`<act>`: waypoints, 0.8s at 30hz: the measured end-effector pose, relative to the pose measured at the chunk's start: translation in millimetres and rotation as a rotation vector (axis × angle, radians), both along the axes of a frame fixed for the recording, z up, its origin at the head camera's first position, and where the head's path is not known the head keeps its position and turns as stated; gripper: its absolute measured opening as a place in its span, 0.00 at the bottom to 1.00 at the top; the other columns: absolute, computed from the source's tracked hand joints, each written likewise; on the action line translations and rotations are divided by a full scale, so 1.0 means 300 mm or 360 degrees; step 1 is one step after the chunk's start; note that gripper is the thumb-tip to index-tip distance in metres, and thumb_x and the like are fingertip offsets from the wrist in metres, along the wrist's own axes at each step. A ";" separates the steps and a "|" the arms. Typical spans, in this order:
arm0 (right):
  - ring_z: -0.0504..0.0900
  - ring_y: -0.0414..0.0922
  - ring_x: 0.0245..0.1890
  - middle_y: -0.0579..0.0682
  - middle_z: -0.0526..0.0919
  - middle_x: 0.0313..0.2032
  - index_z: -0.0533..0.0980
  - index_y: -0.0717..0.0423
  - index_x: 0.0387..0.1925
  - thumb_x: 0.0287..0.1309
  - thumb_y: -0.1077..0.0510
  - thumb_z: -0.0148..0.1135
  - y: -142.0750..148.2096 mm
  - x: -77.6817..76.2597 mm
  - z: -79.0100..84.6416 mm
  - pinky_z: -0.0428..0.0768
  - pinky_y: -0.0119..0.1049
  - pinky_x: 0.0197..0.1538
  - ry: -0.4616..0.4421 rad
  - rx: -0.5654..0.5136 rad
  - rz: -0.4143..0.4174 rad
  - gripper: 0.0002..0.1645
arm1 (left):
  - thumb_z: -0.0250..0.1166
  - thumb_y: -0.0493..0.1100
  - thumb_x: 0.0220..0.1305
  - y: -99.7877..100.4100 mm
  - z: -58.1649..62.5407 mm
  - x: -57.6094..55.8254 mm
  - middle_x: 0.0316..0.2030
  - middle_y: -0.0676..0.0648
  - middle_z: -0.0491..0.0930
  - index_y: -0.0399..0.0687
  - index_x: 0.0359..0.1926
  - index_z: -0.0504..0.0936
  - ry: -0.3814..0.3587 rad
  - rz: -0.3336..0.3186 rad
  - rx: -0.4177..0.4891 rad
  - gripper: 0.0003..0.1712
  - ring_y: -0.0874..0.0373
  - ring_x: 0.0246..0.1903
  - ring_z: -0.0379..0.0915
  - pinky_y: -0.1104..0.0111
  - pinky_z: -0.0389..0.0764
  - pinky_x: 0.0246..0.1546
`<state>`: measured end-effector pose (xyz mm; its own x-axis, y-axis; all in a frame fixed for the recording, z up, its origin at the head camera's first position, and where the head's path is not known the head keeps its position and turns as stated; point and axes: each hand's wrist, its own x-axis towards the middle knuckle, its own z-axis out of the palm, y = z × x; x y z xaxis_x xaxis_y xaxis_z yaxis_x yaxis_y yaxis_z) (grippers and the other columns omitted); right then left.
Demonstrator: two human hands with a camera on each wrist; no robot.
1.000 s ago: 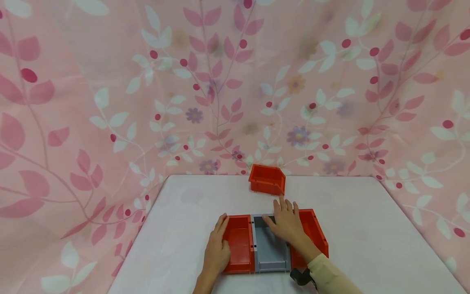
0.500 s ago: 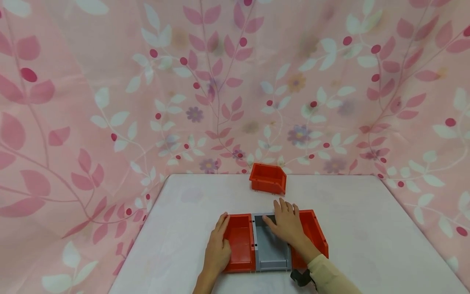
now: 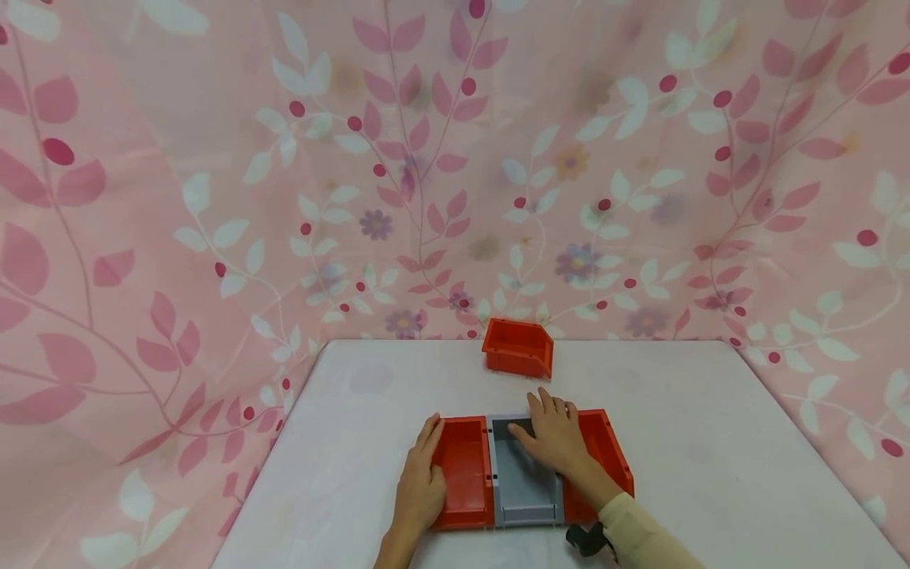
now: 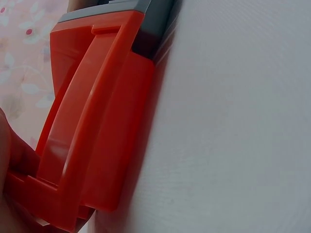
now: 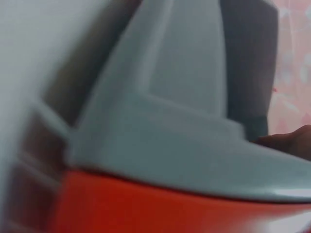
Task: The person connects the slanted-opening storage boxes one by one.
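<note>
Two red bins and a grey bin stand side by side on the white table, the grey bin (image 3: 526,482) in the middle. At the left red bin (image 3: 464,482), my left hand (image 3: 419,490) holds the outer side wall; in the left wrist view the thumb is inside and fingers show beneath the rim. My right hand (image 3: 558,438) lies across the back of the grey bin and the right red bin (image 3: 604,446), its thumb over the grey bin's interior and its fingers stretched past the back rim. In the right wrist view only a fingertip (image 5: 286,141) shows beside the grey bin.
Another red bin (image 3: 518,348) stands apart near the table's back edge. A pink floral cloth (image 3: 455,158) hangs behind and at both sides of the white table (image 3: 355,442). Something black (image 3: 588,540) sits at the right wrist, by the sleeve.
Both hands keep their places on the row of bins, with only a very slight shift of the right hand. The head view drifts a little; the bins stay together.
</note>
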<state>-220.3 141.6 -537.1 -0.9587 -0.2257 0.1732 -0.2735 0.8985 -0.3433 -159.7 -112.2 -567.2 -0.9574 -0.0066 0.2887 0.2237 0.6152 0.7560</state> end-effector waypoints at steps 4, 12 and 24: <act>0.69 0.69 0.65 0.71 0.70 0.68 0.68 0.69 0.69 0.67 0.39 0.64 0.018 -0.008 0.039 0.60 0.72 0.68 -0.0114 -0.0021 0.0067 0.45 | 0.59 0.24 0.63 0.001 -0.001 0.000 0.79 0.52 0.58 0.48 0.79 0.66 0.0005 -0.0002 0.0007 0.43 0.46 0.74 0.59 0.46 0.73 0.63; 0.75 0.69 0.60 0.70 0.74 0.64 0.69 0.68 0.70 0.67 0.43 0.65 0.073 -0.089 0.177 0.73 0.71 0.60 -0.0286 -0.0079 0.0104 0.42 | 0.60 0.25 0.62 -0.003 0.003 -0.006 0.79 0.51 0.59 0.47 0.78 0.66 0.0036 -0.0008 -0.0023 0.43 0.45 0.73 0.60 0.46 0.74 0.63; 0.69 0.69 0.66 0.73 0.69 0.68 0.62 0.75 0.72 0.73 0.50 0.60 0.118 -0.331 0.256 0.71 0.66 0.65 -0.0331 -0.0071 0.0167 0.40 | 0.57 0.25 0.65 -0.014 -0.005 -0.013 0.79 0.54 0.57 0.49 0.79 0.65 -0.0033 -0.0060 -0.0001 0.42 0.49 0.75 0.56 0.48 0.72 0.65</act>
